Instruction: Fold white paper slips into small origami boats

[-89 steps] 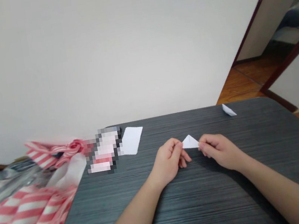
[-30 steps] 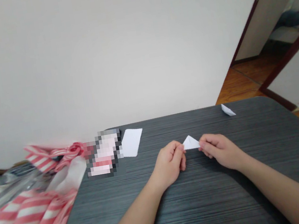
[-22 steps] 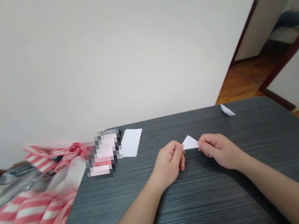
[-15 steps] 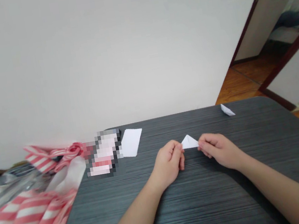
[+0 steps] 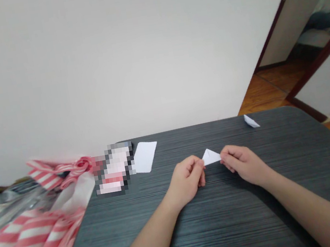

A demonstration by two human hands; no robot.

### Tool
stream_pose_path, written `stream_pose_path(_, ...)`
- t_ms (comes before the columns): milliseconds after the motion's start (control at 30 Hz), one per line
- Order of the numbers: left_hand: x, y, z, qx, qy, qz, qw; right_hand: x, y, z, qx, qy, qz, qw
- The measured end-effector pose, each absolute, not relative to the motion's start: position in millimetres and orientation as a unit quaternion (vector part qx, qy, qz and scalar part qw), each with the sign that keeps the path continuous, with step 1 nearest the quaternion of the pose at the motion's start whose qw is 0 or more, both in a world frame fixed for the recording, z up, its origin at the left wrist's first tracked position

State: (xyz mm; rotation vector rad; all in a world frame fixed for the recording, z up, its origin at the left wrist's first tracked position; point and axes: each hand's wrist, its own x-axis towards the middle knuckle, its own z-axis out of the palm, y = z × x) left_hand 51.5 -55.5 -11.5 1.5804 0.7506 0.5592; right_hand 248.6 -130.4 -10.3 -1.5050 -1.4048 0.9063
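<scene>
A small white folded paper triangle [image 5: 210, 156] is held just above the dark grey table [image 5: 232, 222], between both of my hands. My left hand [image 5: 188, 179] pinches its left corner with curled fingers. My right hand [image 5: 243, 163] pinches its right corner, fingers also curled. The triangle's peak points up and away from me, tilted a little to the left.
A flat white sheet [image 5: 145, 156] lies at the table's far left, next to a blurred pink and white packet [image 5: 116, 169]. A small folded paper piece [image 5: 251, 121] rests near the far right edge. Red and white striped plastic wrapping [image 5: 27, 230] crowds the left side.
The paper triangle has tilted slightly and its lower edge looks tighter. Both hands stay pinched on it in nearly the same spot.
</scene>
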Motion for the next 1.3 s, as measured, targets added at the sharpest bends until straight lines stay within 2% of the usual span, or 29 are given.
stream_pose_path(133, 53, -58, -11, 0.656, 0.309, 0.269, 0.634, 251, -129, -9, -0.614, -0.590, 0.332, 0.405)
stream_pose_path(233, 53, -59, -10, 0.708, 0.291, 0.270, 0.584, 249, -129, -7, -0.616, -0.598, 0.340, 0.383)
stream_pose_path(367, 52, -58, -9, 0.754, 0.293, 0.241, 0.537, 246, -129, -6, -0.597, -0.587, 0.372, 0.400)
stream_pose_path(533, 54, -59, -10, 0.723, 0.286, 0.223, 0.587, 243, -130, -9, -0.549, -0.590, 0.419, 0.417)
stream_pose_path(700, 54, -58, -12, 0.698, 0.270, 0.215, 0.628, 239, -130, -8, -0.540, -0.616, 0.398, 0.413)
stream_pose_path(1133, 53, -58, -10, 0.669, 0.280, 0.223, 0.651, 240, -131, -13, -0.557, -0.620, 0.354, 0.425)
stream_pose_path(1300, 53, -58, -10, 0.654, 0.282, 0.223, 0.666, 239, -132, -11, -0.559, -0.651, 0.320, 0.403)
